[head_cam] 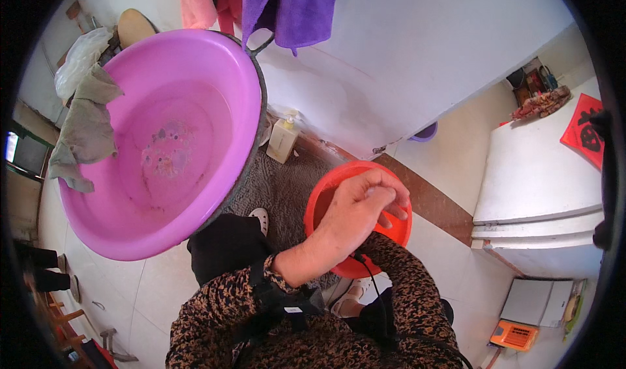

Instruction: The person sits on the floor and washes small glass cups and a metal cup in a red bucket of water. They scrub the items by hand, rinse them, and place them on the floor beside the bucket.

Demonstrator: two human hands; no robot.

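Observation:
Above a red plastic bucket (pixel 318 197) is my left hand (pixel 359 205), its fingers curled; whether anything is between them cannot be told. My right hand is hidden beneath the left one, its patterned sleeve reaching towards the bucket. To the left stands a large pink plastic basin (pixel 195 70) with shallow water and suds at its bottom. A grey-green cloth (pixel 90 129) hangs over its left rim. Between basin and bucket, near the wall, is a cream pump bottle (pixel 282 141).
A dark grey mat (pixel 288 188) lies on the tiled floor. Purple (pixel 308 11) and pink towels (pixel 197 2) hang at the wall. A white cabinet (pixel 528 173) stands right. At far left are another person's legs (pixel 49 271), near a wooden stool.

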